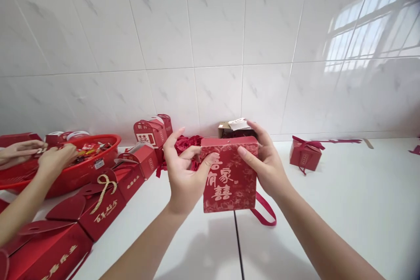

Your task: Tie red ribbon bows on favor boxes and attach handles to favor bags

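A flat-faced red box [229, 183] with pale characters and a floral pattern is held up above the white table. My left hand [187, 170] grips its upper left edge, thumb on the front face. On the upper right side, my right hand [265, 162] holds it with the thumb on the front and the fingers behind. A dark red ribbon loop [266, 214] hangs from the box's lower right. Behind my left hand lies a pile of red ribbon [187, 143], partly hidden.
Red gift boxes [111, 201] line the left side. Beyond them, another person's hands [54, 157] are over a red basket [106, 153] of wrapped sweets. A small ribboned box [305, 155] stands at right. An open carton [236, 127] sits by the tiled wall.
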`<action>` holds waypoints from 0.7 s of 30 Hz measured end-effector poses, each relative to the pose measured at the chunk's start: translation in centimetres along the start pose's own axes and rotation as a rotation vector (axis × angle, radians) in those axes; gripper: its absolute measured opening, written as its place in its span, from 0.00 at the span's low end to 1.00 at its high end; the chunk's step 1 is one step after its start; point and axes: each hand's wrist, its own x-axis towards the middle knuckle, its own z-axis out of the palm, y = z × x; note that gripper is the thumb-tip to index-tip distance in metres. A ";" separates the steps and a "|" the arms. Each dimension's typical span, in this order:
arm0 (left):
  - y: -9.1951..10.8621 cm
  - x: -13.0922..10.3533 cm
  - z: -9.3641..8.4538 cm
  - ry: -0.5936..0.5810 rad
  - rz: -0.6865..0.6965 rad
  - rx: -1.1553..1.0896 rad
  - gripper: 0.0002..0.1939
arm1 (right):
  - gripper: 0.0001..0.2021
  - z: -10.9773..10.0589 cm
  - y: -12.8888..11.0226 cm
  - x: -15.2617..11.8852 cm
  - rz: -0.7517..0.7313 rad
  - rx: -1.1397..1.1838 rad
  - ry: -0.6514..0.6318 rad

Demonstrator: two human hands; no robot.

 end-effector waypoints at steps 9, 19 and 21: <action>1.4 -1.1 0.0 -0.176 -0.319 -0.189 0.11 | 0.16 0.2 0.0 -1.5 0.167 0.264 0.135; 0.0 1.7 -1.1 -0.211 -0.553 -0.261 0.15 | 0.17 -0.2 0.0 -0.4 0.195 0.092 0.141; 0.1 3.2 -2.9 -0.048 -0.425 -0.151 0.15 | 0.19 -1.5 -0.1 0.3 0.097 -0.082 0.227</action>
